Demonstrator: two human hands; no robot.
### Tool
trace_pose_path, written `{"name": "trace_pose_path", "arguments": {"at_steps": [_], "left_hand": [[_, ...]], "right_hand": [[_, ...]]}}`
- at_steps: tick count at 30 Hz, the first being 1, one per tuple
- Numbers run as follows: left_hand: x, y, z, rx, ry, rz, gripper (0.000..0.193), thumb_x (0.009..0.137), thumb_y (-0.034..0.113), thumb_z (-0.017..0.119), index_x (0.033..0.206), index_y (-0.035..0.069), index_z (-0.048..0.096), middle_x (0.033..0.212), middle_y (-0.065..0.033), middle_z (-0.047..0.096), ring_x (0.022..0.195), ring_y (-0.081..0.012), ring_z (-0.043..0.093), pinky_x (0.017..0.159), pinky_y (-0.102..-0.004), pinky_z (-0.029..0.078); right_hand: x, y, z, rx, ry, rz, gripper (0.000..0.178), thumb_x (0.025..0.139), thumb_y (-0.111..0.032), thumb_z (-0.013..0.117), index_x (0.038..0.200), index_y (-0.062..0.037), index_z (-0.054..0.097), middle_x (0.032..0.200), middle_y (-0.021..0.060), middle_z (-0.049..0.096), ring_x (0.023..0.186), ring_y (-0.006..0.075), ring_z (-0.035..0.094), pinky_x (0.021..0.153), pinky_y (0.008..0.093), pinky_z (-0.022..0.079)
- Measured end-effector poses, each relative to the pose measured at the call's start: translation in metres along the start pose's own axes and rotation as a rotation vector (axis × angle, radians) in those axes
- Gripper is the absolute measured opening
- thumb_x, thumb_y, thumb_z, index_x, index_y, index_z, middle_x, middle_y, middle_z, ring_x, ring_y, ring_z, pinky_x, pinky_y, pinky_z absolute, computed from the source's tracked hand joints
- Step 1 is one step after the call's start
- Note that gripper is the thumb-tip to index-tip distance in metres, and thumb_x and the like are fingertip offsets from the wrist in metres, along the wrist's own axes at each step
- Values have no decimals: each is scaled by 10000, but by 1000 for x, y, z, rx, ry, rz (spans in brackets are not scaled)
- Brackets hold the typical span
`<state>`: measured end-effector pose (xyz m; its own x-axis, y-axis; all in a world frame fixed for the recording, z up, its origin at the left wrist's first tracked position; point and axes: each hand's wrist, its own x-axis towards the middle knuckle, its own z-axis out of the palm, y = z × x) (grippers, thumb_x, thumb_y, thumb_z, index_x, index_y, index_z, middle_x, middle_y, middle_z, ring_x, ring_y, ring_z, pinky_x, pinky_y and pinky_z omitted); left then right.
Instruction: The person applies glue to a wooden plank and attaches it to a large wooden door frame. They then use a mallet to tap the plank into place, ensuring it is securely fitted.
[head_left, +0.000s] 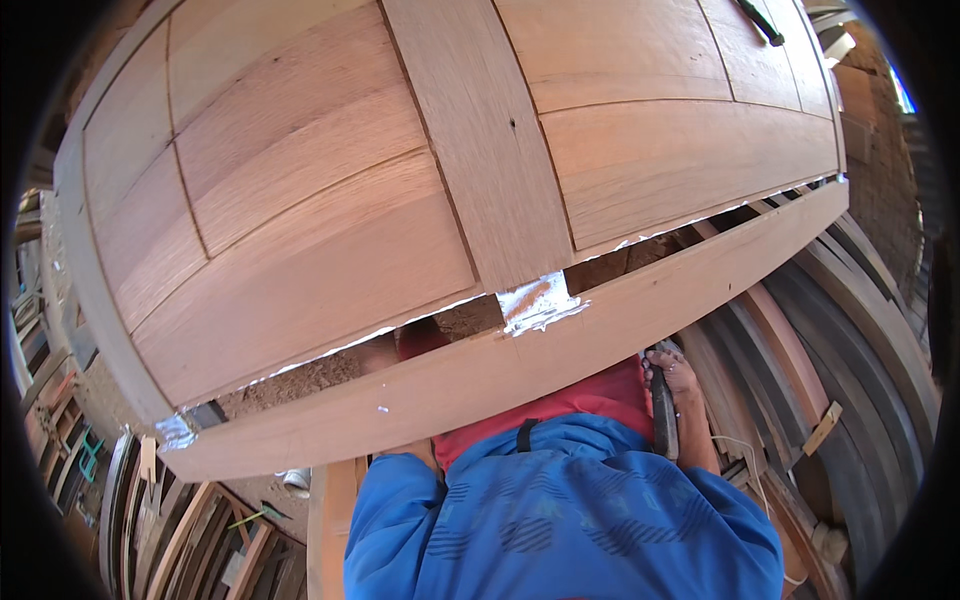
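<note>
A large panelled wooden door (pixel 330 130) lies in front of me, with a wide upright (pixel 480 120) down its middle. Along its near edge runs a long loose rail (pixel 600 330), apart from the panels by a narrow gap. White glue coats the middle tenon (pixel 540 300) and the left corner joint (pixel 180 428), and lines the panel edges. My right hand (pixel 674 372), below the rail, is closed around a dark grey tool (pixel 664 415) with a thick handle; its kind is unclear. My left forearm reaches toward the rail, which hides the hand.
A green-handled tool (pixel 765 25) lies on the door's far right. Stacked timber strips (pixel 830 330) fill the right side, with a pale cord (pixel 755 465) near them. More wood pieces (pixel 190 530) stand at the lower left.
</note>
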<state>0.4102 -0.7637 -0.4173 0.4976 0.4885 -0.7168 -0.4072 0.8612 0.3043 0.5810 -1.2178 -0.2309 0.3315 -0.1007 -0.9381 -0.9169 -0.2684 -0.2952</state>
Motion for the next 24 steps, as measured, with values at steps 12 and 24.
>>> {"name": "trace_pose_path", "arguments": {"at_steps": [12, 24], "left_hand": [[20, 3, 11, 61, 23, -110, 437, 1012, 346, 469, 1344, 64, 508, 1401, -130, 528, 1269, -280, 536, 1078, -462, 445], [23, -6, 24, 88, -4, -189, 432, 1019, 329, 462, 1352, 58, 503, 1412, -133, 517, 1274, -280, 533, 1088, -457, 439]], "right_hand": [[-89, 37, 21, 284, 185, 122, 142, 924, -172, 635, 903, -37, 596, 697, 35, 587, 522, 123, 566, 465, 275, 482], [-124, -8, 79, 409, -117, -22, 263, 945, -221, 625, 1098, -11, 588, 824, 32, 600, 635, 117, 623, 559, 300, 570]]}}
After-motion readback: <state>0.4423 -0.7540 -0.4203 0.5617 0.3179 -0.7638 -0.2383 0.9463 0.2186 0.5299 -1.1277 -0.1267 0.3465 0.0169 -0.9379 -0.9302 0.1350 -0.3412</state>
